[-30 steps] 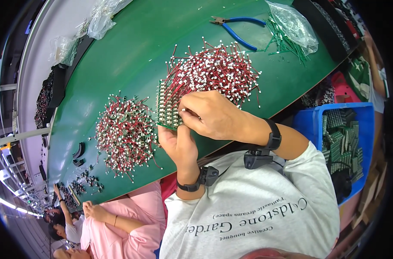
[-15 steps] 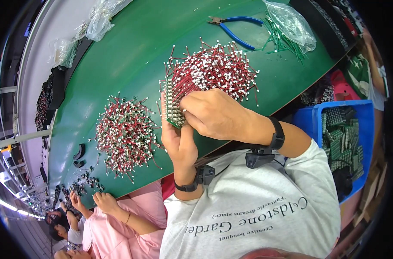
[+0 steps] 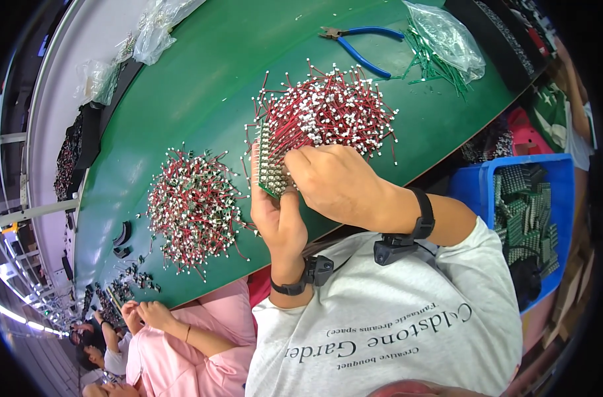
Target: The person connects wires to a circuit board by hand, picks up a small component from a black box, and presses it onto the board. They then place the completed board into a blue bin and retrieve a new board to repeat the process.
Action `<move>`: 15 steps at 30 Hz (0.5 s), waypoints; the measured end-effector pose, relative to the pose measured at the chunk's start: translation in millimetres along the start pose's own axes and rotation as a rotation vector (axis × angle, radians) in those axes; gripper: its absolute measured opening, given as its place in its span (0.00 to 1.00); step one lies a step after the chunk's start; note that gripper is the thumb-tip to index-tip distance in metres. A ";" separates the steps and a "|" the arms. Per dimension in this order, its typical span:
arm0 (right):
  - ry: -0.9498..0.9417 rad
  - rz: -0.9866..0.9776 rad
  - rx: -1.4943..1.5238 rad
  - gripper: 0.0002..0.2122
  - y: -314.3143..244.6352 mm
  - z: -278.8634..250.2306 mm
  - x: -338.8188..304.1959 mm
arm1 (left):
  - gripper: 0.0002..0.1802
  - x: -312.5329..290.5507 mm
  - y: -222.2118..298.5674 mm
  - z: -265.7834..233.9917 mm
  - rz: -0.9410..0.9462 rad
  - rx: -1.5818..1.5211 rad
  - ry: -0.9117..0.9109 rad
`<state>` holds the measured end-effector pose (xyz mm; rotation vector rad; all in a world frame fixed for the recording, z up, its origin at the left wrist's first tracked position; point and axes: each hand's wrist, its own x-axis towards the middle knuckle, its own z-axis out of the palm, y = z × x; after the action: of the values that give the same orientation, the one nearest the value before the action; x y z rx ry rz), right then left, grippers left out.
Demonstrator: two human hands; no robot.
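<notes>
My left hand (image 3: 279,221) holds a narrow green circuit board panel (image 3: 272,173) upright by its lower end, with the thumb in front and the fingers behind. Rows of small silvery parts cover the panel's face. At its right edge my right hand (image 3: 334,183) is closed in a pinch, and the curled fingers hide whatever is between them. Just beyond both hands spreads a heap of short red wires with white connectors (image 3: 344,106). Several of those red wires run close along the panel's right side; whether they are joined to it I cannot tell.
A second heap of red wires (image 3: 192,208) lies to the left. Blue-handled cutters (image 3: 367,49), green strips (image 3: 433,63) and a clear plastic bag (image 3: 450,40) lie at the far side. A blue bin of boards (image 3: 562,218) stands right. A co-worker's hands (image 3: 146,314) work at lower left.
Both my hands and the panel have shifted slightly right, and the right fingers remain at the panel's edge. The co-worker's hands have come together.
</notes>
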<state>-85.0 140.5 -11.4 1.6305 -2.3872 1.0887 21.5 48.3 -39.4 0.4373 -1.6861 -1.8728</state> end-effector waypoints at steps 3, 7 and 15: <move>0.019 -0.008 0.034 0.05 1.0 1.4 1.3 | 0.33 -0.1 4.3 5.4 0.006 0.072 0.027; 0.025 -0.001 0.096 0.05 7.1 10.0 2.7 | 0.31 1.6 4.6 5.3 0.010 0.136 0.022; 0.027 0.036 0.176 0.05 4.1 4.8 5.0 | 0.21 6.8 -3.3 2.6 -0.030 -0.201 0.175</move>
<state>-89.1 134.6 -15.0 1.6154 -2.3727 1.3530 14.0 46.4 -41.3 0.5289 -1.3697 -1.9417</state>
